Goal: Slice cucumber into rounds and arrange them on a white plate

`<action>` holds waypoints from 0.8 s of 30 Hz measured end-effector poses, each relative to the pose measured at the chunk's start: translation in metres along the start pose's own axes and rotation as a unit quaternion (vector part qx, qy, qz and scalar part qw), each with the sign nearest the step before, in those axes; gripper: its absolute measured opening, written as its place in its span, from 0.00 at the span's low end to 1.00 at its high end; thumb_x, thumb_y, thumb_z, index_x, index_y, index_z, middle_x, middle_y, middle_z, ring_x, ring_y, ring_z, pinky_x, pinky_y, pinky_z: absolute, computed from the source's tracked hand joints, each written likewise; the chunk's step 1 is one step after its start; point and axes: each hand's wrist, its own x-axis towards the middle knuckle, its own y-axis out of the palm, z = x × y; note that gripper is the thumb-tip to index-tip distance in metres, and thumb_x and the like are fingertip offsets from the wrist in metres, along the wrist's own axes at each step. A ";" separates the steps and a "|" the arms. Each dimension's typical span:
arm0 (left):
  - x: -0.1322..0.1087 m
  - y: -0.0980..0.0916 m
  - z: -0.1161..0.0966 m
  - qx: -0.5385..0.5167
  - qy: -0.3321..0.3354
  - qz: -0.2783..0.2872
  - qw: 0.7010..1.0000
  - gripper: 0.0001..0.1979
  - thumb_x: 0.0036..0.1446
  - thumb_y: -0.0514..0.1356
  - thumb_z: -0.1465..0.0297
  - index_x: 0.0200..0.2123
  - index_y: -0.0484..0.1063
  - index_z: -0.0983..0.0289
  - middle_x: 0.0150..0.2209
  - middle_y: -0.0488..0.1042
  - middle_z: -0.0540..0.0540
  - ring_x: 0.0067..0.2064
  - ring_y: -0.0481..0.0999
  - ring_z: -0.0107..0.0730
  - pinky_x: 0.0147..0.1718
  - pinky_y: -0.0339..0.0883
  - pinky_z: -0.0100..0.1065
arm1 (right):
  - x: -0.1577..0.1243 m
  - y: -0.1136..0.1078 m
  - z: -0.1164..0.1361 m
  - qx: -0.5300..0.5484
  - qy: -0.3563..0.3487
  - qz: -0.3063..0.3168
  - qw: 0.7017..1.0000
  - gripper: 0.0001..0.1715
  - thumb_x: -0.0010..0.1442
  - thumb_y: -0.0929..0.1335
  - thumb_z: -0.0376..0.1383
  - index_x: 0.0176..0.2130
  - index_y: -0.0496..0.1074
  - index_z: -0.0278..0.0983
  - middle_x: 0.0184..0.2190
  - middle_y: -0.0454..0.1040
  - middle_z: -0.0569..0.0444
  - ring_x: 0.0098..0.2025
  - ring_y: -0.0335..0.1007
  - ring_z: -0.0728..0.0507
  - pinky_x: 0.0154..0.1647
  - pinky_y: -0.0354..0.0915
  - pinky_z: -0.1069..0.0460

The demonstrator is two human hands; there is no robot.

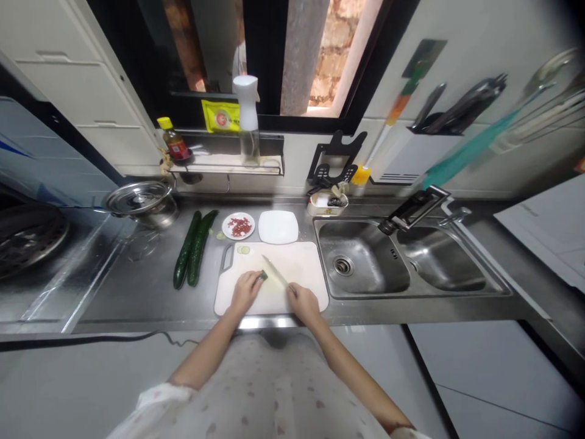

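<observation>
Steel worktop runs under a window, with a double sink at the right and a white board set at its front edge, near the person. Two whole cucumbers lie left of the board, and a dish of red bits and an empty plate sit behind it. On the board the left hand curls its fingers down on a cucumber stub to steady it, while the right hand grips a knife, its blade angled toward the stub.
</observation>
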 end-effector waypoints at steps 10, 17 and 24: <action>0.001 0.002 0.001 0.036 0.007 -0.003 0.999 0.15 0.63 0.51 0.66 0.50 0.71 0.59 0.45 0.72 0.58 0.48 0.69 0.36 0.51 0.63 0.38 | 0.009 0.000 0.019 -0.042 -0.038 0.028 0.998 0.21 0.69 0.53 0.41 0.45 0.69 0.37 0.37 0.76 0.47 0.39 0.72 0.45 0.38 0.58 0.53; 0.002 0.005 0.007 0.059 0.060 -0.022 0.996 0.15 0.63 0.51 0.70 0.50 0.72 0.58 0.46 0.72 0.57 0.48 0.69 0.36 0.49 0.65 0.38 | 0.011 -0.001 0.024 -0.056 -0.057 0.031 0.996 0.20 0.69 0.52 0.39 0.48 0.67 0.36 0.37 0.76 0.46 0.40 0.73 0.43 0.39 0.60 0.52; 0.003 0.007 0.012 0.068 0.092 -0.039 0.993 0.14 0.63 0.52 0.71 0.50 0.72 0.58 0.45 0.72 0.56 0.46 0.69 0.35 0.47 0.66 0.38 | 0.012 -0.003 0.029 -0.070 -0.066 0.035 0.995 0.20 0.69 0.53 0.38 0.47 0.67 0.35 0.36 0.76 0.45 0.40 0.73 0.42 0.39 0.62 0.52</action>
